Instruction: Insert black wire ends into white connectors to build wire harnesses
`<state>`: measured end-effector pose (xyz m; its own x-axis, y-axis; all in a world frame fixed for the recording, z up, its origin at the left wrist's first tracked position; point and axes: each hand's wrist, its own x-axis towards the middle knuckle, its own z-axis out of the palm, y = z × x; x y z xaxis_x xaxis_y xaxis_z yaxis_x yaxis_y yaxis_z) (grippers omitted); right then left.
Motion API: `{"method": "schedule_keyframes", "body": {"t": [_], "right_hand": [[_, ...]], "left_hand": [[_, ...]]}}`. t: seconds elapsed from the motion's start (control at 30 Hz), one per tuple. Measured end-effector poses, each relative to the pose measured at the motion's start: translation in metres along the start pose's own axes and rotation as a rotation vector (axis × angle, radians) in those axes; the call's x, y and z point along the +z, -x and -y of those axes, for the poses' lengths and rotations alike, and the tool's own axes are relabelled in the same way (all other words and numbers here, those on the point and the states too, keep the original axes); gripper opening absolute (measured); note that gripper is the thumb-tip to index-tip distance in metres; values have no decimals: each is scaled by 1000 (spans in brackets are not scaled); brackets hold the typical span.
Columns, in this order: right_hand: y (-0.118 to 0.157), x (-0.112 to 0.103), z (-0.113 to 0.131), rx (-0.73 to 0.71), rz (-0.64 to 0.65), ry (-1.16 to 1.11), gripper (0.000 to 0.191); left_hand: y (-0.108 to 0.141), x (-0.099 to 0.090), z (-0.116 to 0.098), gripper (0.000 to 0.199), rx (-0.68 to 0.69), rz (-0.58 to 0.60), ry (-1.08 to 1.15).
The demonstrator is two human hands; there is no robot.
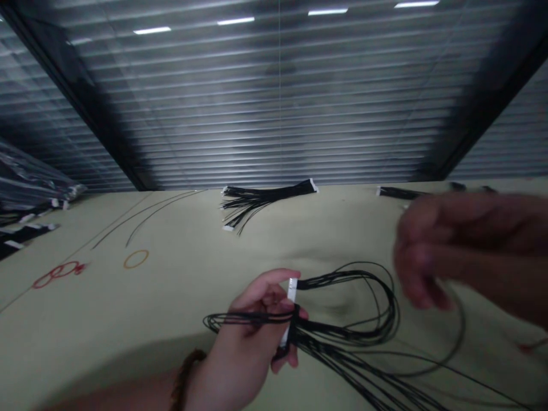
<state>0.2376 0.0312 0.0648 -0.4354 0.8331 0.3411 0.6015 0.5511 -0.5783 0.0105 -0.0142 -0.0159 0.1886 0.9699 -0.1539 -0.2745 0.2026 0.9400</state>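
Note:
My left hand, with a brown bracelet at the wrist, grips a long white connector between thumb and fingers. Black wires run from the connector, loop out to the right and spread toward the bottom edge; a smaller loop hangs left over the hand. At the right, my right hand is raised and blurred, its fingers curled together. A thin wire curves down from beneath those fingers. The part pinched in them is too blurred to make out.
Against the blinds at the back of the pale table lies a black wire bundle, with another to its right. Red rings, a yellow ring, loose wires and plastic-wrapped bundles are on the left.

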Motion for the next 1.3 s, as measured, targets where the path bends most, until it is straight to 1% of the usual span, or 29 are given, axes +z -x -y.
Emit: {"method": "schedule_keyframes", "body": {"t": [0.03,0.07,0.1,0.13,0.2,0.3,0.43,0.6,0.73,0.9,0.97,1.07,1.17,1.23,1.3], "right_hand": [[3,11,5,-30,99,-12,27],[7,22,9,-74,155,7,19],[10,33,11,-120,176,44,15],[13,41,13,-162,171,87,14],[18,53,14,-214,122,149,13],[21,58,13,-236,75,159,12],[21,59,14,-271,42,178,13],[21,63,15,-277,5,217,16],[21,64,15,-299,-8,264,22],[21,68,18,-332,2,264,32],[21,68,19,-325,16,285,33],[20,63,16,-319,13,363,25],[14,49,6,-266,-11,452,15],[4,37,-4,-166,61,426,12],[-8,26,-16,-52,186,330,12]], "left_hand": [[0,0,0,27,1,3,11],[0,-1,0,27,-2,4,22],[0,-1,-1,27,-6,9,30],[0,0,-1,26,-9,16,38],[0,1,-2,26,-15,32,56],[1,2,-2,24,-26,53,76],[2,1,-2,23,-32,59,65],[1,0,-2,25,-41,53,25],[1,0,-2,28,-46,67,9],[3,0,-2,26,-35,105,-40],[2,1,-2,27,-47,90,-65],[0,1,-1,26,-36,27,-93],[-2,0,0,25,-12,-37,-87],[-2,1,0,26,-10,-52,-80],[-2,2,-1,26,-16,-77,-80]]}}
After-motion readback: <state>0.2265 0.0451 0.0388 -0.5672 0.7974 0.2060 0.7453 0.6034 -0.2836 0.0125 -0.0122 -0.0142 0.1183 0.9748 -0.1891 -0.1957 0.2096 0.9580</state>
